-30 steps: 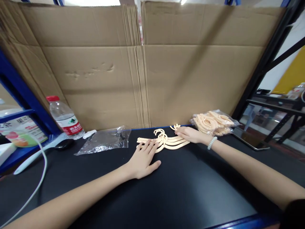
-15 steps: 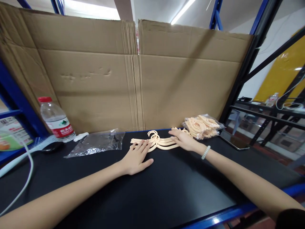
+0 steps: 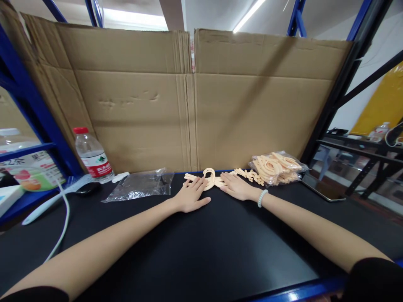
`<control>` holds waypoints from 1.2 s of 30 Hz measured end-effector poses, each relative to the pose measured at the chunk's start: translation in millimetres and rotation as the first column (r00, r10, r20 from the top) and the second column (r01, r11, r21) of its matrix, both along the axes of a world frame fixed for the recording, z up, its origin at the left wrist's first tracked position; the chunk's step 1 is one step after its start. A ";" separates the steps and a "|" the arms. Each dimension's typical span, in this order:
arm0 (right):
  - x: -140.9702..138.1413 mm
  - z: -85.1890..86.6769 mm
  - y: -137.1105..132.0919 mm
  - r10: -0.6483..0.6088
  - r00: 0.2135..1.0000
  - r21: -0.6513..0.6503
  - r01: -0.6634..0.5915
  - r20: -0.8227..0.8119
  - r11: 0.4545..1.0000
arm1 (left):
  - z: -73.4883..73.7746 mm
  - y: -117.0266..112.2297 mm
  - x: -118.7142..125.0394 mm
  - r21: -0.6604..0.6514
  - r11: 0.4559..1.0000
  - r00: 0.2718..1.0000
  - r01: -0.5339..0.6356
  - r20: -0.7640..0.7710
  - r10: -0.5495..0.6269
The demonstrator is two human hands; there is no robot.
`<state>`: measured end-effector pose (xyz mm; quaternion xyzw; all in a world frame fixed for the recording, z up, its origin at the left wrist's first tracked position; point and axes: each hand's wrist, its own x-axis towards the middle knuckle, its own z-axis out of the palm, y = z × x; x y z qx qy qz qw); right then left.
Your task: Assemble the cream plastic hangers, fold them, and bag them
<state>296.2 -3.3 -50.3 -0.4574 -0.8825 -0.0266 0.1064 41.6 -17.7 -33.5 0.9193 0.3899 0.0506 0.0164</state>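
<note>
Cream, slim, plastic-looking clothes hangers [image 3: 215,181] lie under 2 bare hands, mid-table towards the far edge, hook end away from the person; number of layers not countable. Step in hand, by my reading: laying the hangers flat and evening them up. Next move would seem to call for light, level pressure on both arms, hook left free. Left hand [image 3: 190,196]: palm down, fingers extended and a little apart, thumb stuck out sideways, fingertips over the left arm of the hangers; nothing pinched. Right hand [image 3: 237,187]: palm down, fingers straight and close together, resting over the right arm; no grip seen, thumb hard to make out. Pale beaded bracelet [image 3: 262,198] on the right wrist. Just beyond that hand, small knobbly cream pieces [image 3: 250,175], then a clear plastic bag filled with cream curved parts [image 3: 278,167]. Further right, a dark flat phone [image 3: 323,188]. Left of the left hand, a flat crinkled clear bag [image 3: 140,184]. Under everything, a smooth black tabletop [image 3: 236,251]; behind, tall brown cardboard [image 3: 141,113].
</note>
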 end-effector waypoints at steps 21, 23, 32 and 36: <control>33.6 6.8 -34.6 0.005 0.774 0.211 0.166 -0.633 0.963 | -0.3 -50.8 -29.3 0.201 0.975 0.957 0.094 0.251 -0.144; 32.5 8.0 -38.9 -0.014 0.724 0.161 0.173 -0.690 0.972 | -1.7 -49.4 -29.7 0.189 0.977 0.956 0.099 0.256 -0.146; 28.2 6.7 -49.3 -0.138 0.512 -0.144 0.027 -0.848 0.989 | -4.4 -48.4 -31.4 0.160 0.981 0.946 0.108 0.286 -0.151; 27.2 5.1 -51.1 -0.165 0.514 -0.180 0.022 -0.841 0.983 | -5.3 -48.4 -31.3 0.147 0.984 0.948 0.105 0.285 -0.144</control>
